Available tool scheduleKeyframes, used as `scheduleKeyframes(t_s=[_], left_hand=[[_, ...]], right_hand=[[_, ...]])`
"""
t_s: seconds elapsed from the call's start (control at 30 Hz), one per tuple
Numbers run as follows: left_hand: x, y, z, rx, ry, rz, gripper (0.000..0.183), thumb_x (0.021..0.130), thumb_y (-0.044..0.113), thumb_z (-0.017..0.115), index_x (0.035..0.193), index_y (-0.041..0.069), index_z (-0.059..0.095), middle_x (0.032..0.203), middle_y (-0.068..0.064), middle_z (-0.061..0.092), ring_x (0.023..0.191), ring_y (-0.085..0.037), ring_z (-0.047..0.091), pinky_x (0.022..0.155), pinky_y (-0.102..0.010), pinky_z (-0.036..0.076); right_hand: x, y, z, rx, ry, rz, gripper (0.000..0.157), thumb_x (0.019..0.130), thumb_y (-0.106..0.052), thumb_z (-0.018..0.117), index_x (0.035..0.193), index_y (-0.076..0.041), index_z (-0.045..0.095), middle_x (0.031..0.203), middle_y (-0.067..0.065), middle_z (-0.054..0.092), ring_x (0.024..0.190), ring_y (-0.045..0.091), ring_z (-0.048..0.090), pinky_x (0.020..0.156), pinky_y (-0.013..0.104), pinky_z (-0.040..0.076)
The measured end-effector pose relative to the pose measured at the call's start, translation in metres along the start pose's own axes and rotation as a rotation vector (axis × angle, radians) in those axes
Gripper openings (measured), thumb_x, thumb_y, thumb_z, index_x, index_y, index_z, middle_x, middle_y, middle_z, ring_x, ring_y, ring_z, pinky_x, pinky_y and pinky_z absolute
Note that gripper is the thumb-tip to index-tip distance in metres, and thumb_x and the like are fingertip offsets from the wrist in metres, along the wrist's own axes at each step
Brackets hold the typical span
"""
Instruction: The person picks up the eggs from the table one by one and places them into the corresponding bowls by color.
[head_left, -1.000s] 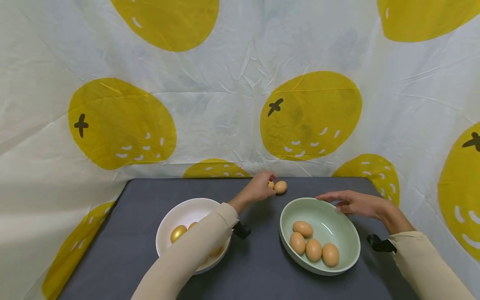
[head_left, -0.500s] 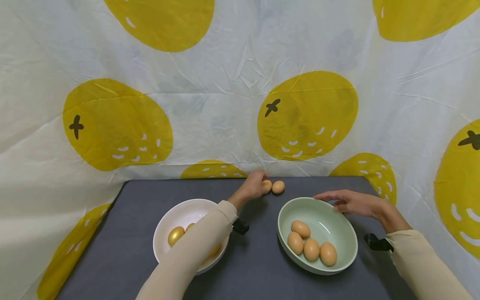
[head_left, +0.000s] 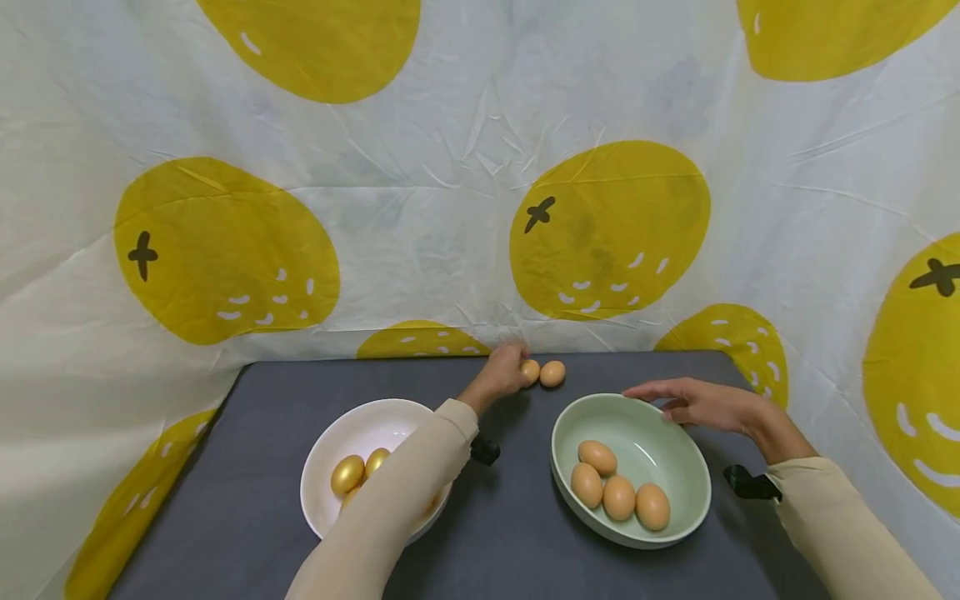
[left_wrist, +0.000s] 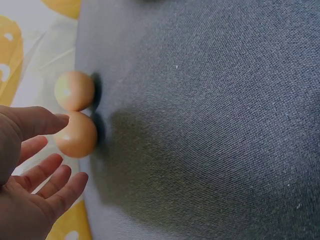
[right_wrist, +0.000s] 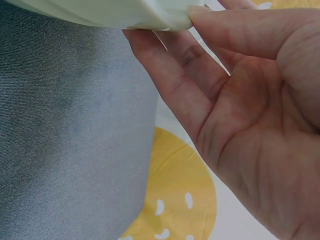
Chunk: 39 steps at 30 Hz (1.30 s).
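Note:
Two brown eggs lie side by side at the table's far edge, the left egg [head_left: 530, 372] and the right egg [head_left: 552, 374]. My left hand [head_left: 504, 372] is at the left egg. In the left wrist view its thumb overlaps that egg [left_wrist: 77, 136], while the other fingers are spread below and apart from it; thumb contact is unclear. A light green bowl [head_left: 678, 446] holds several brown eggs [head_left: 618, 497]. My right hand [head_left: 708, 406] touches this bowl's far right rim with its thumb and loosely extended fingers, also seen against the bowl wall [right_wrist: 110, 15] in the right wrist view.
A white bowl [head_left: 318, 467] at the left holds golden eggs [head_left: 347, 475], partly hidden under my left sleeve [head_left: 405, 492]. Dark grey cloth covers the table [head_left: 495, 517]. Behind it hangs a white curtain [head_left: 427, 250] with yellow fruit prints.
My left hand has drawn slightly left relative to the two eggs, uncovering more of the left one. The right hand stays at the green bowl's rim. The whole head view has shifted a little.

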<state>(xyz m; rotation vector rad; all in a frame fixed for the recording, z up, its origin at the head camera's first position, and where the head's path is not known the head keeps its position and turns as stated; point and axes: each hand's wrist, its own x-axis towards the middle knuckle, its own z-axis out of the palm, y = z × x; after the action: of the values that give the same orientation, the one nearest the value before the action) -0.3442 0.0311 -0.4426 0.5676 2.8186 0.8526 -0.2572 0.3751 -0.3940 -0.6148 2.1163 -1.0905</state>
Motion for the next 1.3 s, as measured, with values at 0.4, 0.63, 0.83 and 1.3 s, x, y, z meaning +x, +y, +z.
scheduleKeyframes(t_s=[0.4,0.63,0.83,1.3], left_hand=[[0.004,0.000,0.011,0.033,-0.002,-0.050,0.045,0.092,0.009,0.071,0.134,0.000,0.060,0.132,-0.014,0.062,0.126,-0.028,0.053,0.107,-0.038,0.045],[0.004,-0.002,0.015,0.081,-0.022,0.039,0.053,0.092,0.006,0.071,0.143,0.000,0.056,0.139,-0.015,0.061,0.131,-0.029,0.054,0.110,-0.039,0.043],[0.004,-0.002,0.018,0.132,0.002,0.090,0.046,0.092,0.006,0.070,0.137,0.000,0.062,0.136,-0.014,0.064,0.129,-0.030,0.057,0.111,-0.038,0.043],[0.001,-0.002,0.017,0.118,0.026,0.005,0.034,0.087,0.005,0.074,0.119,-0.002,0.066,0.115,-0.015,0.067,0.106,-0.026,0.060,0.092,-0.035,0.050]], right_hand=[[0.000,0.001,0.002,0.004,0.008,-0.008,0.053,0.104,-0.006,0.051,0.156,-0.011,0.040,0.156,0.027,0.037,0.139,0.047,0.041,0.095,0.036,0.054],[0.000,0.003,0.006,-0.010,0.013,-0.007,0.053,0.104,-0.007,0.052,0.156,-0.011,0.040,0.156,0.026,0.038,0.138,0.046,0.043,0.095,0.035,0.054],[0.001,0.007,0.007,0.000,0.004,-0.023,0.054,0.105,-0.007,0.051,0.157,-0.009,0.038,0.157,0.027,0.036,0.138,0.047,0.042,0.094,0.037,0.055],[0.001,0.006,0.006,-0.009,0.004,-0.021,0.054,0.105,-0.007,0.052,0.157,-0.009,0.038,0.157,0.027,0.037,0.140,0.049,0.039,0.095,0.035,0.055]])
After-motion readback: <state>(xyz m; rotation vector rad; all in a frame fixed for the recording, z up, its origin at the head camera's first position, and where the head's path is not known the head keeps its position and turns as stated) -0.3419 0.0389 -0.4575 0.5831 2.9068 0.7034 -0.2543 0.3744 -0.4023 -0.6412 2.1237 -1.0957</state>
